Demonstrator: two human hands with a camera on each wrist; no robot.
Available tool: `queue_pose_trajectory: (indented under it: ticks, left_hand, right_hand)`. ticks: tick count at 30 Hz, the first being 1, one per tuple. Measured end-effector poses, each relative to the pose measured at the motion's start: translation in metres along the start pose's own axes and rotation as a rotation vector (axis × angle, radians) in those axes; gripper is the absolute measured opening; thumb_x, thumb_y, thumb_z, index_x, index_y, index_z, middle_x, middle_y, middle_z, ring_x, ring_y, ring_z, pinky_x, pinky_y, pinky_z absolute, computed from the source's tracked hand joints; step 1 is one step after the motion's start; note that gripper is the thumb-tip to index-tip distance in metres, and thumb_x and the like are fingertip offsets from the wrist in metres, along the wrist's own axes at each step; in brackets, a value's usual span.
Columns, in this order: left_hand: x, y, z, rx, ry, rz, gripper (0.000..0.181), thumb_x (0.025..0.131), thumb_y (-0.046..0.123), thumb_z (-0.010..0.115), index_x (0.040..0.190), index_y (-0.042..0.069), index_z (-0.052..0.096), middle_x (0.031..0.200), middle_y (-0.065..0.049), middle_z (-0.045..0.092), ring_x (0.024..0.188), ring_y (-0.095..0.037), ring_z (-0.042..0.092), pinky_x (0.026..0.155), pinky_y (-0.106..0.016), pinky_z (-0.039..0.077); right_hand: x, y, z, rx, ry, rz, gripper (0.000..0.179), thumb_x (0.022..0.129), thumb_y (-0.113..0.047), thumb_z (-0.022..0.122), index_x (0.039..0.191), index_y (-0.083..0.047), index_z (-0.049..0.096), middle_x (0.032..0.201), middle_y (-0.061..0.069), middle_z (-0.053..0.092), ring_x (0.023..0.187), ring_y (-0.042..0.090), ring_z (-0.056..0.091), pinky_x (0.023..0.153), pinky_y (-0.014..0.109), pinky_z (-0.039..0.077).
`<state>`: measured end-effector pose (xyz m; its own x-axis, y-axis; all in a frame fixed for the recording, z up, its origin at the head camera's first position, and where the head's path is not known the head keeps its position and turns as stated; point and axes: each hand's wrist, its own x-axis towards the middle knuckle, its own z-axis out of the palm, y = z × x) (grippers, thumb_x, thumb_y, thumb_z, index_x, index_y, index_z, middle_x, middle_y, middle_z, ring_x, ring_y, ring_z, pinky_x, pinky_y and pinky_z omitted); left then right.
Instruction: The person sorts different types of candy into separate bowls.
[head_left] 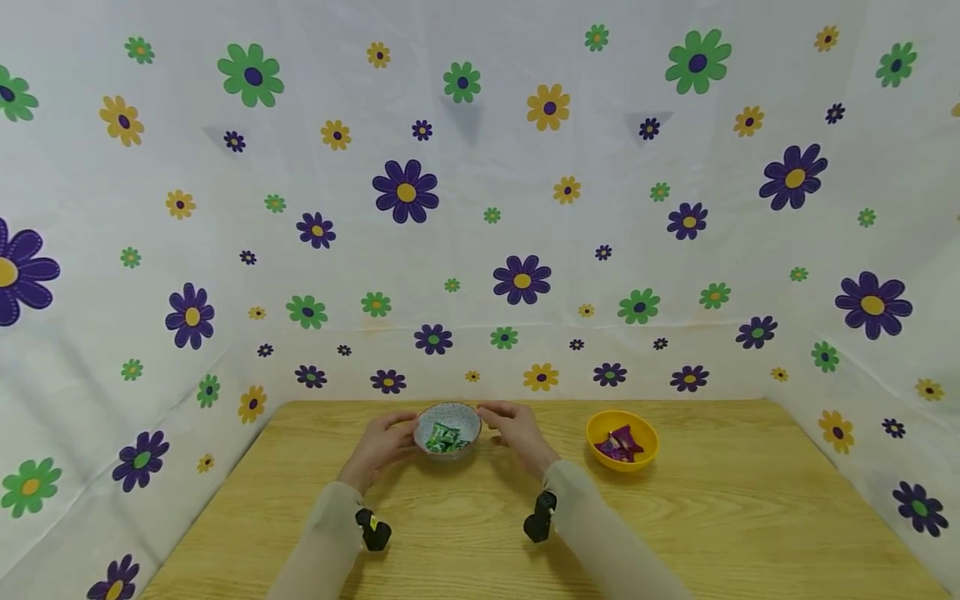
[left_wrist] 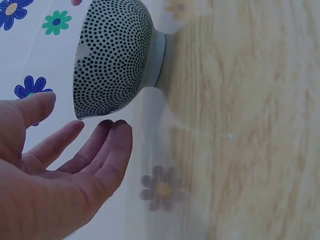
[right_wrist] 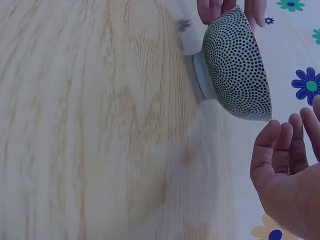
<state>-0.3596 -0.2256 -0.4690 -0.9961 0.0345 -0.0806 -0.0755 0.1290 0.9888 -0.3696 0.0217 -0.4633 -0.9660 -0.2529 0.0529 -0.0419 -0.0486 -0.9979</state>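
A dotted ceramic bowl (head_left: 427,429) stands upright on the wooden table, with several green-wrapped sweets (head_left: 444,439) inside. On its left side my left hand (head_left: 384,446) has its fingertips right at the rim. The left wrist view shows that hand (left_wrist: 75,170) with relaxed fingers and the thumb apart from the bowl (left_wrist: 112,55). Across from it, my right hand (head_left: 521,433) is at the bowl's right rim. Loosely bent fingers of the right hand (right_wrist: 295,175) come right up to the edge of the bowl (right_wrist: 237,70) in the right wrist view.
To the right of my right hand stands a yellow bowl (head_left: 622,465) with several purple-wrapped sweets (head_left: 621,443). A white flowered sheet (head_left: 480,358) hangs behind the wooden table (head_left: 457,533) and along both its sides.
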Motion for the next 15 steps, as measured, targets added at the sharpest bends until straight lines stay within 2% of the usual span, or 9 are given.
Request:
queue_pose_trajectory:
  ticks: [3, 11, 15]
  left_hand:
    - [-0.001, 0.005, 0.002, 0.049, 0.028, 0.038, 0.04, 0.093, 0.026, 0.051, 0.125, 0.002, 0.048, 0.116, -0.023, 0.055, 0.103, -0.032, 0.057, 0.086, -0.046, 0.046]
    - [-0.001, 0.007, 0.0, 0.121, 0.158, 0.069, 0.042, 0.093, 0.03, 0.05, 0.125, 0.002, 0.049, 0.119, -0.019, 0.054, 0.108, -0.033, 0.052, 0.091, -0.046, 0.041]
    - [-0.005, 0.011, 0.002, 0.267, 0.213, 0.121, 0.046, 0.092, 0.038, 0.05, 0.126, 0.006, 0.051, 0.122, -0.016, 0.052, 0.111, -0.031, 0.049, 0.091, -0.047, 0.04]
  right_hand:
    - [-0.002, -0.002, -0.003, 0.008, 0.003, -0.009, 0.038, 0.087, -0.03, 0.06, 0.117, -0.007, 0.061, 0.112, 0.014, 0.057, 0.097, 0.029, 0.049, 0.084, 0.049, 0.044]
    - [-0.014, -0.005, -0.015, -0.046, 0.019, -0.028, 0.038, 0.087, -0.031, 0.06, 0.116, -0.007, 0.061, 0.119, 0.014, 0.055, 0.102, 0.025, 0.052, 0.079, 0.038, 0.049]
    - [-0.025, -0.009, -0.026, -0.124, 0.047, -0.052, 0.038, 0.088, -0.031, 0.058, 0.117, -0.007, 0.06, 0.12, 0.012, 0.056, 0.106, 0.024, 0.052, 0.082, 0.035, 0.049]
